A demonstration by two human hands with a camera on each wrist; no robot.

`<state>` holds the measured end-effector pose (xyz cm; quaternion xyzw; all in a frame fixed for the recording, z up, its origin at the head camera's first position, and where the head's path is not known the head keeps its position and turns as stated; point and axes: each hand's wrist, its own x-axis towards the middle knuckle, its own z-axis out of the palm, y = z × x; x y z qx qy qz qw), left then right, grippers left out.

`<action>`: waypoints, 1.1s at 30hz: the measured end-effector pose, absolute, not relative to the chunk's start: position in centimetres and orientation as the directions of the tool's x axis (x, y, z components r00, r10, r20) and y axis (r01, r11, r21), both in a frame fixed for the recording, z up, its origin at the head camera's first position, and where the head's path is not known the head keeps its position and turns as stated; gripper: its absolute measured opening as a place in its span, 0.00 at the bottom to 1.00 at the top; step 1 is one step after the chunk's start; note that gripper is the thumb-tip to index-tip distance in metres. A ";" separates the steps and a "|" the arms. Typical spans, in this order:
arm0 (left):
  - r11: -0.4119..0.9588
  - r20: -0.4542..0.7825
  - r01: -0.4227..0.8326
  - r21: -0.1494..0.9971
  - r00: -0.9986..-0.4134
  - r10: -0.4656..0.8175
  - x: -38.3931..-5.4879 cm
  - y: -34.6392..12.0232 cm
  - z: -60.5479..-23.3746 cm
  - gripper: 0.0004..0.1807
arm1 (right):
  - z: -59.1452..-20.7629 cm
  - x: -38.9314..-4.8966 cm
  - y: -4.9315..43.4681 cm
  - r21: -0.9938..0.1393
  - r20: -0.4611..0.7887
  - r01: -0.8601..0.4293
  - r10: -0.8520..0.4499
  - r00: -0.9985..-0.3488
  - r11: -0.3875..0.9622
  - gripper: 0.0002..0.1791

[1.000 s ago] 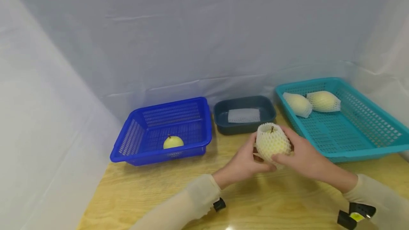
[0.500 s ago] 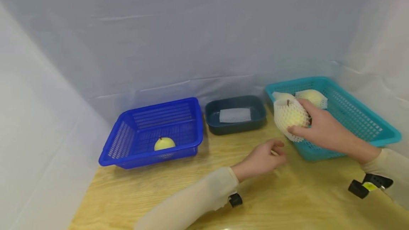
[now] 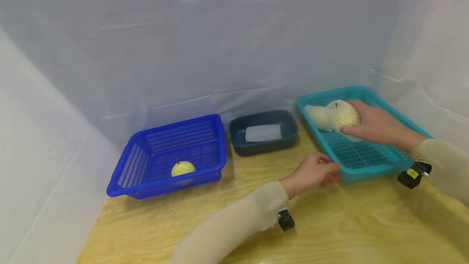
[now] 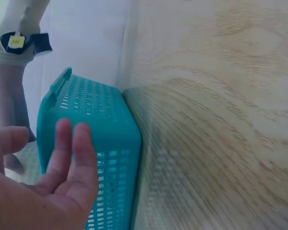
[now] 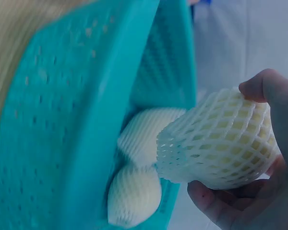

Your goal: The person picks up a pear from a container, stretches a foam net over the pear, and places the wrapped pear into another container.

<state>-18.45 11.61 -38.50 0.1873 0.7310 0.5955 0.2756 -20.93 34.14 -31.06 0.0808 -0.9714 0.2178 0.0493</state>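
Note:
My right hand grips a pale yellow pear in a white foam net, thumb on one side and fingers on the other. It is held over the teal basket. Two more netted pears, an upper one and a lower one, lie in that basket in the right wrist view. In the head view the held pear overlaps one netted pear. My left hand holds nothing. Its relaxed fingers are right at the basket's near corner.
A blue basket stands at the left with a bare pear inside. Between the baskets, a dark green tray contains a flat white foam net. White sheeting rises behind the wooden table.
The left hand has let go of the netted pear and moved right to the teal basket's corner. The right hand has carried the pear away and over the teal basket.

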 end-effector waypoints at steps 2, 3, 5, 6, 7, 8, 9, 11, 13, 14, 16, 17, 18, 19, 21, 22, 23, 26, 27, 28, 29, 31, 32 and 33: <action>0.216 -0.187 -0.069 0.974 -0.784 0.592 -18.6 11.9 -38.5 0.12 | -31.1 -21.7 34.5 -0.382 0.127 -0.183 -0.145 -0.981 0.906 0.48; 0.215 -0.189 -0.074 0.974 -0.786 0.589 -18.6 11.9 -38.5 0.11 | -31.2 -22.2 34.7 -0.367 0.123 -0.187 -0.152 -0.981 0.911 0.47; 0.212 -0.194 -0.084 0.974 -0.791 0.580 -18.7 12.1 -38.5 0.10 | -31.4 -23.0 35.2 -0.338 0.108 -0.194 -0.166 -0.980 0.921 0.47; 0.210 -0.195 -0.088 0.974 -0.794 0.575 -18.8 12.2 -38.6 0.11 | -31.6 -23.4 35.4 -0.322 0.099 -0.198 -0.175 -0.980 0.926 0.47; 0.209 -0.198 -0.092 0.974 -0.797 0.571 -18.8 12.3 -38.6 0.11 | -31.8 -23.8 35.6 -0.306 0.089 -0.199 -0.181 -0.980 0.931 0.47; 0.207 -0.199 -0.095 0.974 -0.799 0.568 -18.9 12.4 -38.7 0.10 | -31.9 -24.1 35.8 -0.289 0.077 -0.202 -0.188 -0.979 0.936 0.48; 0.206 -0.199 -0.097 0.974 -0.801 0.565 -18.9 12.4 -38.7 0.10 | -32.1 -24.5 36.0 -0.273 0.065 -0.203 -0.193 -0.979 0.940 0.48; 0.200 -0.197 -0.100 0.975 -0.802 0.564 -19.0 12.6 -38.8 0.10 | -32.2 -25.0 36.3 -0.241 0.039 -0.200 -0.197 -0.980 0.950 0.49; 0.195 -0.196 -0.101 0.976 -0.802 0.564 -19.0 12.8 -38.9 0.10 | -32.3 -25.4 36.7 -0.215 0.007 -0.194 -0.198 -0.980 0.957 0.49; 0.194 -0.195 -0.101 0.976 -0.802 0.565 -19.0 12.8 -39.0 0.10 | -32.3 -25.5 36.8 -0.202 -0.011 -0.192 -0.198 -0.980 0.960 0.50; 0.194 -0.194 -0.099 0.976 -0.802 0.566 -19.0 13.0 -39.1 0.10 | -32.3 -25.7 37.1 -0.170 -0.044 -0.186 -0.196 -0.980 0.968 0.50; 0.195 -0.194 -0.099 0.976 -0.802 0.565 -19.0 13.0 -39.1 0.10 | -32.3 -25.7 37.2 -0.153 -0.061 -0.188 -0.199 -0.978 0.970 0.50; 0.198 -0.196 -0.098 0.975 -0.801 0.566 -19.0 13.0 -39.1 0.10 | -32.3 -25.8 37.2 -0.138 -0.079 -0.193 -0.205 -0.976 0.971 0.50; 0.202 -0.197 -0.097 0.975 -0.800 0.566 -19.0 13.1 -39.1 0.10 | -32.2 -25.9 37.3 -0.123 -0.095 -0.198 -0.210 -0.973 0.972 0.50; 0.207 -0.197 -0.093 0.974 -0.799 0.568 -18.9 13.1 -39.1 0.10 | -32.1 -26.0 37.3 -0.108 -0.124 -0.210 -0.223 -0.967 0.972 0.49; 0.209 -0.198 -0.092 0.974 -0.799 0.568 -18.9 13.0 -39.1 0.10 | -31.9 -26.1 37.3 -0.106 -0.136 -0.216 -0.230 -0.964 0.970 0.49; 0.210 -0.197 -0.090 0.973 -0.800 0.567 -18.9 13.0 -39.0 0.10 | -31.8 -26.3 37.3 -0.109 -0.147 -0.222 -0.237 -0.960 0.969 0.49; 0.213 -0.193 -0.085 0.973 -0.802 0.566 -18.9 12.9 -38.9 0.10 | -31.3 -27.0 37.1 -0.113 -0.153 -0.232 -0.248 -0.957 0.966 0.47; 0.213 -0.193 -0.084 0.974 -0.802 0.565 -18.9 12.9 -38.9 0.10 | -31.1 -27.3 37.1 -0.112 -0.154 -0.231 -0.247 -0.957 0.967 0.46; 0.213 -0.191 -0.082 0.974 -0.802 0.565 -18.9 12.9 -38.8 0.10 | -31.0 -27.6 37.1 -0.100 -0.153 -0.229 -0.242 -0.958 0.968 0.46; 0.213 -0.190 -0.080 0.974 -0.802 0.566 -18.9 12.9 -38.8 0.10 | -30.8 -27.9 37.2 -0.084 -0.153 -0.228 -0.239 -0.959 0.970 0.45; 0.213 -0.188 -0.077 0.974 -0.801 0.568 -18.9 13.1 -38.7 0.10 | -30.6 -28.4 37.4 -0.054 -0.160 -0.221 -0.227 -0.961 0.974 0.45; 0.215 -0.186 -0.074 0.974 -0.801 0.569 -18.9 13.2 -38.7 0.10 | -30.6 -28.6 37.7 -0.036 -0.166 -0.216 -0.219 -0.961 0.976 0.45; 0.218 -0.184 -0.069 0.974 -0.801 0.570 -18.9 13.3 -38.7 0.10 | -30.6 -28.8 37.9 -0.016 -0.177 -0.209 -0.209 -0.962 0.978 0.45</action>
